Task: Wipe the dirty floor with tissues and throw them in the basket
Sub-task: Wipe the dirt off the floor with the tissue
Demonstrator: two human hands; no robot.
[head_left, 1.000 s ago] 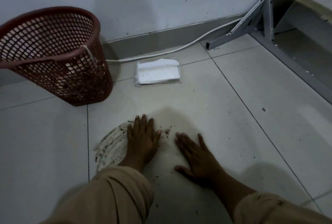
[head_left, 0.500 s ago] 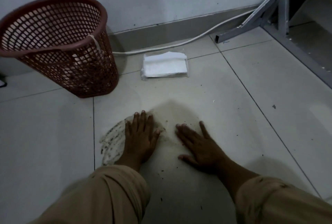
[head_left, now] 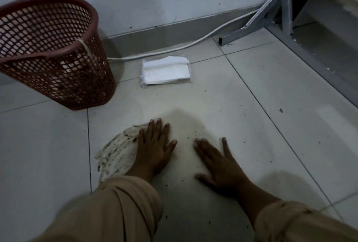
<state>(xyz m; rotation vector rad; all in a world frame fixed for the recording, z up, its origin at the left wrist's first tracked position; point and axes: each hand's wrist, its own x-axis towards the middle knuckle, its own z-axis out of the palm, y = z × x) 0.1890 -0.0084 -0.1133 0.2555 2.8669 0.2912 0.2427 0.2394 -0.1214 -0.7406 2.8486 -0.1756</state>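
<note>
Tiled floor (head_left: 251,125): left hand (head_left: 155,150) flat on one soiled tissue (head_left: 118,154); right hand (head_left: 219,166) spread; one basket (head_left: 58,47).

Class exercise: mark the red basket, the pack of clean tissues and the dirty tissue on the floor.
red basket (head_left: 64,79): head view, front mesh wall.
pack of clean tissues (head_left: 166,73): head view, top white sheet.
dirty tissue (head_left: 118,154): head view, speckled part beside the left hand (head_left: 155,150).

Left hand (head_left: 155,150) flat, palm down, fingers straight and close together, pointing away from the body; thumb splayed to the right. Right hand (head_left: 217,162) also flat, palm down, fingers spread and angled up-left, slightly blurred. The hands lie near each other, apart. Both forearms reach forward, beige sleeves (head_left: 120,208) bunched above the wrists.
</note>
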